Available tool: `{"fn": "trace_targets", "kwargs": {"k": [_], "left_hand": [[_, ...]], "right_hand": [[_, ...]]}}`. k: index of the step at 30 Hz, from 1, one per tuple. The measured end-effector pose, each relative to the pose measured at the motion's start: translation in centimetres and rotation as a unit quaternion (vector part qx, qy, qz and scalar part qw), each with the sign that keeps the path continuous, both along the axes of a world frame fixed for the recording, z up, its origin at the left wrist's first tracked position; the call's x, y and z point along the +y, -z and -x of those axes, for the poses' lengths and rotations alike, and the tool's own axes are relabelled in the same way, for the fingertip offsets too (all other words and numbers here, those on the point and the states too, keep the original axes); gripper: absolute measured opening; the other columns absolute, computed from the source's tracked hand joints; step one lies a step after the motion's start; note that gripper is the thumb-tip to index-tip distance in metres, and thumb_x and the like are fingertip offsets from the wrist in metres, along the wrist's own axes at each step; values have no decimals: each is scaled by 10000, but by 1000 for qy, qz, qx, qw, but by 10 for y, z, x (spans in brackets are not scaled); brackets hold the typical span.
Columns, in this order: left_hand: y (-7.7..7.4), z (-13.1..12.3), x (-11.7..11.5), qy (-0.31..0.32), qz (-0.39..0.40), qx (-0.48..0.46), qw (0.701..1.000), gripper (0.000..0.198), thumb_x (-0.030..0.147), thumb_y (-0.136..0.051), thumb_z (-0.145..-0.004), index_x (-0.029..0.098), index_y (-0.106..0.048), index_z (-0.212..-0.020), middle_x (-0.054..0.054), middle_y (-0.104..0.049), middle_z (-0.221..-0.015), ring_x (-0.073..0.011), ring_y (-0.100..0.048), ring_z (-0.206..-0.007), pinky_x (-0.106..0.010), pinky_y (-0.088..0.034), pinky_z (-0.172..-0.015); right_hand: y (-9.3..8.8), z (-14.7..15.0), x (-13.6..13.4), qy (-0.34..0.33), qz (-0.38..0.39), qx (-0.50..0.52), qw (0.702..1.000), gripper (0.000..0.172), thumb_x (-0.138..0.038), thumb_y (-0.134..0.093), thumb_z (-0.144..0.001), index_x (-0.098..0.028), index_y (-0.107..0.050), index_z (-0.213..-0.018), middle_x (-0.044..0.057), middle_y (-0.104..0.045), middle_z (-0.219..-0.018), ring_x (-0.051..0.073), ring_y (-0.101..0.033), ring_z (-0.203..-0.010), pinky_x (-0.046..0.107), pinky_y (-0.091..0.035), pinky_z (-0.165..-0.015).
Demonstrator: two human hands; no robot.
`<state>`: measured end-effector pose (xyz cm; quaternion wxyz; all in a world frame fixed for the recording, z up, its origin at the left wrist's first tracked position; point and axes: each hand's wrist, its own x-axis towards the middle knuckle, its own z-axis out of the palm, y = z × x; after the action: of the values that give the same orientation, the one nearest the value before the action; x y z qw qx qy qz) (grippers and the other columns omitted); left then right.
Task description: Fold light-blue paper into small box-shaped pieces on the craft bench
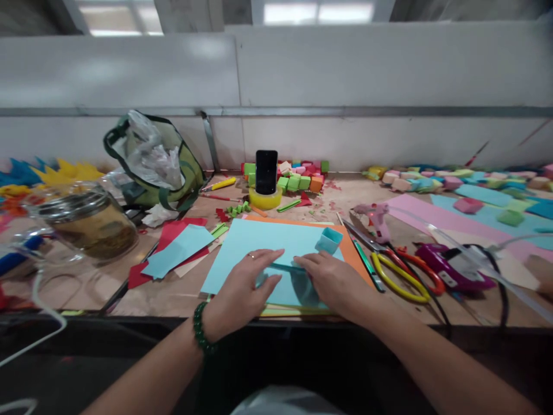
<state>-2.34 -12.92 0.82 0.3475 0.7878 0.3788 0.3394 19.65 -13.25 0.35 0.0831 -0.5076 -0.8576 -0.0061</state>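
Observation:
A folded light-blue paper strip (286, 267) spans the gap between my two hands, above a stack of coloured sheets. My left hand (244, 285), with a green bead bracelet at the wrist, pinches the strip's left end between thumb and fingers. At the other end, the bent fingers of my right hand (334, 282) grip it; some fingertips are hidden. Under both hands lies a light-blue paper sheet (250, 239), on top of an orange one (357, 259). A small open light-blue paper box (329, 240) rests just beyond my right hand.
Scissors with yellow handles (400, 281), a green cutter (368, 264), a pink glue gun (378, 222) and cords lie at right. A phone (266, 172) stands on yellow tape (264, 199) before paper cubes (298, 181). At left are paper scraps (179, 251), a jar (88, 222) and a bag (188, 167).

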Motion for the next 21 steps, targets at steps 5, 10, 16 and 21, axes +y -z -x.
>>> {"fn": "trace_targets", "kwargs": {"k": [5,10,16,21], "left_hand": [[-16,-13,-27,53,328,-397,855,613,232,-488,-848,231,-319,-1437,-106,-609,-1278,-256,-520,-1237,-446,-376,-1047],[-14,-25,-41,95,373,-455,803,656,202,-405,-798,175,-289,-1443,-116,-620,-1262,-240,-466,-1293,-471,-301,-1108],[-10,-32,-46,102,402,-457,787,665,285,-351,-800,139,-286,-1446,-126,-631,-1241,-257,-474,-1284,-502,-292,-1105],[-4,-37,-55,107,305,-445,835,644,317,-360,-870,147,-232,-1478,-123,-636,-1235,-267,-438,-1303,-506,-165,-1144]], "right_hand": [[-19,2,-26,45,-117,329,936,192,-244,-521,-904,-228,-678,-1014,60,-723,-933,191,-681,-818,330,-560,-771],[-26,17,-47,71,-15,555,829,191,-287,-689,-790,-229,-717,-970,19,-720,-761,156,-669,-621,269,-574,-580],[-21,15,-45,66,88,671,733,105,-246,-751,-708,-229,-766,-811,18,-728,-714,127,-630,-547,249,-567,-541],[-16,7,-47,47,129,700,700,103,-255,-718,-742,-241,-775,-827,4,-713,-640,110,-636,-533,214,-563,-543]]}}
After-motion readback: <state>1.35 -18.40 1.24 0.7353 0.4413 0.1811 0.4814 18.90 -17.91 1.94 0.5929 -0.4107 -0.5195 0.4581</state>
